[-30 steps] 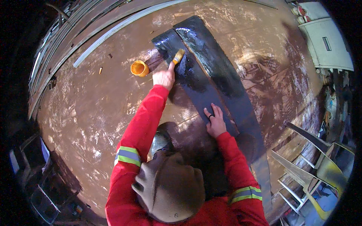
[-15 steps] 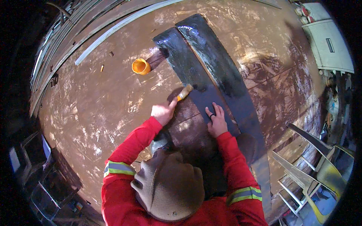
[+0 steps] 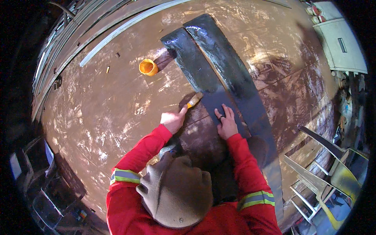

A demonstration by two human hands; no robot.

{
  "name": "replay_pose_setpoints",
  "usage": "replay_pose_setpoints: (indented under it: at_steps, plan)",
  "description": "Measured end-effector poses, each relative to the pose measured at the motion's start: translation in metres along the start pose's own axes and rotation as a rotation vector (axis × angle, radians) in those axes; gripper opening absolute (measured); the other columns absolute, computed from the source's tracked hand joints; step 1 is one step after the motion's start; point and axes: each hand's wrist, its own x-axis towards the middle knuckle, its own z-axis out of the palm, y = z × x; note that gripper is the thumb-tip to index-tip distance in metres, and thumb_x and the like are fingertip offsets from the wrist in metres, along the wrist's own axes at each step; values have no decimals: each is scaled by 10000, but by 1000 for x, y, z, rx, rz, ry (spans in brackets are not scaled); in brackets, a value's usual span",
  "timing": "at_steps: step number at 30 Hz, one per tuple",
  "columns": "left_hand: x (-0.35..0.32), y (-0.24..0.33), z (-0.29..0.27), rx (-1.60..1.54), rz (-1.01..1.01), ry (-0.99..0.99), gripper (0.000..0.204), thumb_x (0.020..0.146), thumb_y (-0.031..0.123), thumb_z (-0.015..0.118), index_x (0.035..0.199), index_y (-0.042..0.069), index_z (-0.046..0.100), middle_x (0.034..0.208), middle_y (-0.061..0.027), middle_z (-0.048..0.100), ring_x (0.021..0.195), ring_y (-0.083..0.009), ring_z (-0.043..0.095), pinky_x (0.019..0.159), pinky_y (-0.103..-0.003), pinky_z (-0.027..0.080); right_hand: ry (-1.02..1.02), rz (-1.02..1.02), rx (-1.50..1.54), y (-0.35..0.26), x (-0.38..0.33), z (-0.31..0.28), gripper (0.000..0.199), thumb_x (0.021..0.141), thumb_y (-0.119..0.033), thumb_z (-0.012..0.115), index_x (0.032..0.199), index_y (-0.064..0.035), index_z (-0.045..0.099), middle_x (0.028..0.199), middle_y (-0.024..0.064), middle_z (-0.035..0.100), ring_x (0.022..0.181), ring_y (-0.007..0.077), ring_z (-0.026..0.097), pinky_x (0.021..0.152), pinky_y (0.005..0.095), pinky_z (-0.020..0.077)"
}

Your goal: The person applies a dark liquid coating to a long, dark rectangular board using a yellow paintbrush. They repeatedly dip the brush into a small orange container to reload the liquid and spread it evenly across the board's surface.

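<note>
My left hand (image 3: 173, 120) is closed around the handle of a paintbrush (image 3: 194, 100). The bristles touch the left edge of a long dark strip (image 3: 196, 66). Beyond the brush this strip shines with wet black coating; nearer me it looks matte grey. My right hand (image 3: 226, 123), with a dark ring, lies on the matte part, fingers spread and holding nothing. A second dark strip (image 3: 225, 58) runs alongside on the right across a narrow gap, glossy at its far end. To the left of the strips stands a small orange-yellow cup (image 3: 148, 67); its contents cannot be made out.
Brown, scuffed sheeting (image 3: 98, 105) spreads under everything. Long metal bars (image 3: 74, 43) are stacked at the far left, with a pale bar (image 3: 117, 35) beside them. A chair-like frame (image 3: 321, 180) stands at the near right, a whitish case (image 3: 340, 47) at the far right.
The brush has moved slightly nearer to me along the strip's left edge, still in my left hand. My right hand stays on the strip.
</note>
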Motion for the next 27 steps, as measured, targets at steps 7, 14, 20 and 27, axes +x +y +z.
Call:
replay_pose_setpoints:
  at_steps: [7, 14, 20, 27]
  plan:
    - [5, -15, 1, -40, -109, 149, 300, 888, 243, 590, 1173, 163, 544, 534, -122, 555, 485, -357, 584, 439, -474, 454, 22, -55, -19, -8, 5, 4, 695, 661, -29, 623, 1338, -159, 536, 1496, 146, 304, 1357, 384, 291, 1065, 433, 392]
    - [-22, -60, -196, -279, -138, 422, 209, 811, 181, 674, 998, 88, 664, 836, -151, 679, 688, -313, 672, 605, -384, 542, -10, -8, -3, -8, -1, 2, 681, 665, -34, 615, 1331, -156, 543, 1488, 159, 308, 1366, 384, 272, 1099, 435, 345]
    - [30, -107, -261, 343, -137, 60, 122, 780, 143, 628, 884, 116, 687, 748, -119, 674, 714, -330, 677, 608, -420, 536, 13, -1, -30, -5, 0, 2, 699, 651, -27, 611, 1329, -185, 548, 1494, 149, 298, 1377, 373, 262, 1096, 437, 354]
    - [92, -130, -212, 438, -141, -155, 140, 754, 138, 623, 871, 118, 697, 817, -148, 688, 793, -345, 681, 641, -451, 539, -29, 46, -29, -7, 2, 2, 723, 649, -9, 615, 1332, -236, 548, 1506, 97, 289, 1378, 347, 270, 1062, 430, 402]
